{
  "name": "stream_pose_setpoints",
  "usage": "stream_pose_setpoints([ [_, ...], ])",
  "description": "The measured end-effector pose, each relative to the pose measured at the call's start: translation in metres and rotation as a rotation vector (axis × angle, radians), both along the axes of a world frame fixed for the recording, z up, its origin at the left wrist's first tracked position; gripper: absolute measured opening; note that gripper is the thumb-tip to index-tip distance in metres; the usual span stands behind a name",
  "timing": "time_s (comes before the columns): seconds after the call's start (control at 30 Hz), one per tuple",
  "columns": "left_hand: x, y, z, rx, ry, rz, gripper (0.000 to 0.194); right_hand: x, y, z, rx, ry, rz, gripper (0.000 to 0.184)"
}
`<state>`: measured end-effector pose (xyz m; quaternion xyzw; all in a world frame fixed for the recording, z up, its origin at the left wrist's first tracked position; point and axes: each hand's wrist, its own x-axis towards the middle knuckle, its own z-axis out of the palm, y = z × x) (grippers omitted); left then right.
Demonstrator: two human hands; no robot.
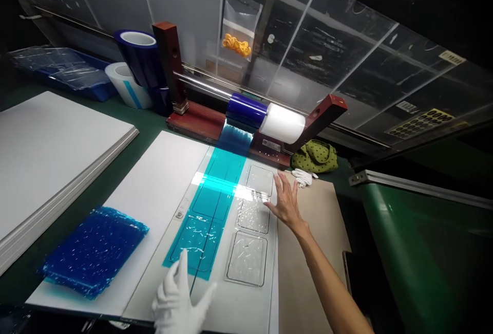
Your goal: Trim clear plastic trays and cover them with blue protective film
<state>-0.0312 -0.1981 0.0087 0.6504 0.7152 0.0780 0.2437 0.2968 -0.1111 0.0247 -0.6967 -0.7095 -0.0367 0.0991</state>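
Note:
A strip of translucent blue film [204, 231] runs down from a blue film roll [246, 110] across a pale flat board [154, 293]. Rounded rectangular outlines show through it. To its right lie three clear rounded-rectangle sheets [247, 258] in a column. My left hand [179, 298], in a white glove, is by the strip's near end with thumb and fingers apart; whether a fingertip touches the film I cannot tell. My bare right hand [287, 201] is spread at the right edge of the upper clear sheets. Nothing shows in its fingers.
Wooden uprights [167, 61] carry a rod with the blue roll and a white roll [283, 122]. A stack of blue film pieces [96, 252] lies left, beside a thick stack of white sheets [50, 154]. More rolls [140, 56] stand behind. A green dotted pouch [315, 156] and a green conveyor belt [423, 252] are right.

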Motion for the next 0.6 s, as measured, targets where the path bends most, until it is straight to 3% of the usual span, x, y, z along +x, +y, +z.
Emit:
stream_pose_setpoints([
  [0.17,-0.021,0.086,0.0,-0.077,-0.407,0.056,0.06,-0.051,-0.055,-0.002,0.031,0.408,-0.083,0.037],
  [0.3,-0.023,0.139,-0.007,-0.071,-0.384,0.019,0.038,-0.101,-0.098,-0.005,-0.066,0.676,-0.137,0.024],
  [0.47,-0.013,0.162,-0.011,-0.03,-0.365,-0.071,0.016,-0.134,-0.135,-0.004,-0.122,0.799,-0.214,0.021],
  [0.6,-0.014,0.153,-0.006,-0.062,-0.477,-0.11,0.022,-0.138,-0.152,0.005,-0.104,0.832,-0.253,0.021],
])
